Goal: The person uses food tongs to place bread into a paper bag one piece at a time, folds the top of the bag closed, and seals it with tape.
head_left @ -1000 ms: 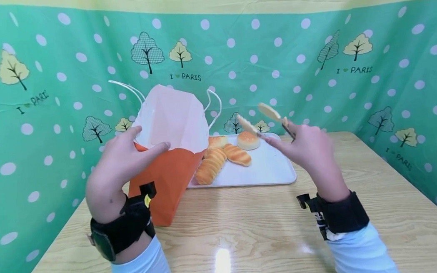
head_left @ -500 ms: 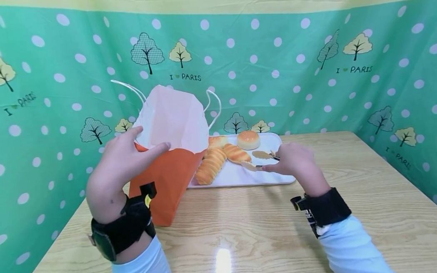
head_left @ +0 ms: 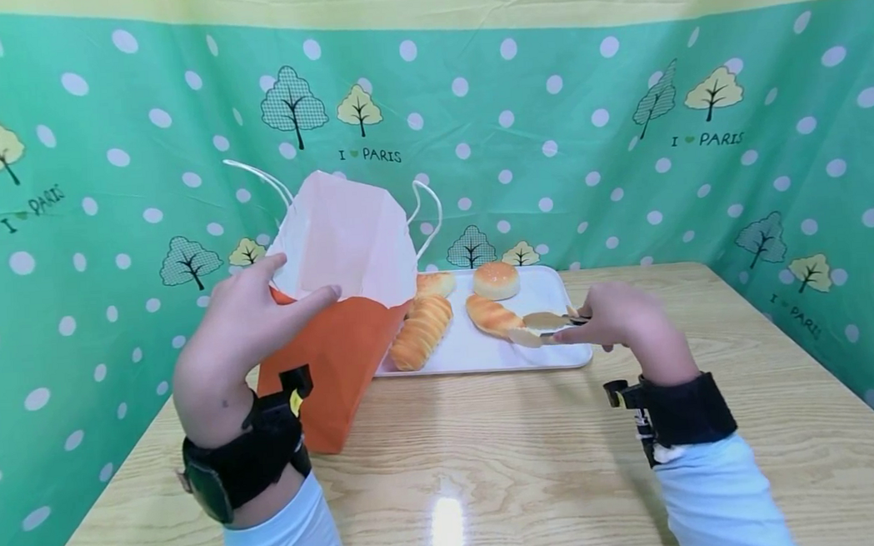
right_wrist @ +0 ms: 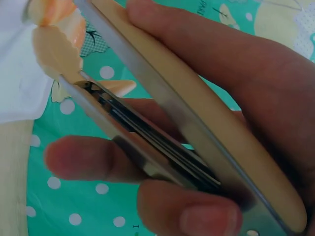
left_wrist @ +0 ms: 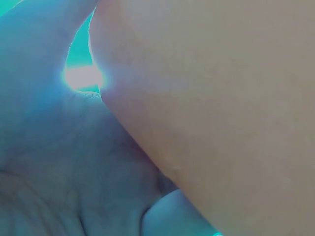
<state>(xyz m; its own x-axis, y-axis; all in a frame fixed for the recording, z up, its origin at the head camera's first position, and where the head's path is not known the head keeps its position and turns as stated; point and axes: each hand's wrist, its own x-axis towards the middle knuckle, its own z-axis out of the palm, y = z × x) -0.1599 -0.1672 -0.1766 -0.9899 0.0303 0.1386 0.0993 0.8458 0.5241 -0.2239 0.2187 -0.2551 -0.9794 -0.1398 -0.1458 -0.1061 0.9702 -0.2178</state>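
Observation:
My left hand (head_left: 241, 339) holds the mouth of an orange paper bag (head_left: 330, 359), thumb over its front rim and the other fingers partly hidden at the left side. The bag leans, showing its white inside. Tongs with tan tips (head_left: 545, 321) are gripped in my right hand (head_left: 628, 320), low over the white tray (head_left: 520, 355). Their tips meet the right end of a striped oval bread roll (head_left: 490, 316). In the right wrist view, the tongs (right_wrist: 162, 93) lie between my fingers, their arms apart. Bag and palm fill the left wrist view.
A ridged long loaf (head_left: 421, 332) lies on the tray beside the bag. Behind it are a round sesame bun (head_left: 496, 280) and another bread piece (head_left: 436, 284), partly behind the bag. White rope handles (head_left: 433, 215) stick up from the bag. A green curtain (head_left: 548, 116) surrounds the wooden table (head_left: 509, 461).
My right hand has lowered the tongs from above the tray to the striped roll, then shifted right. The roll has slid right and turned, away from the long loaf. My left hand stays put.

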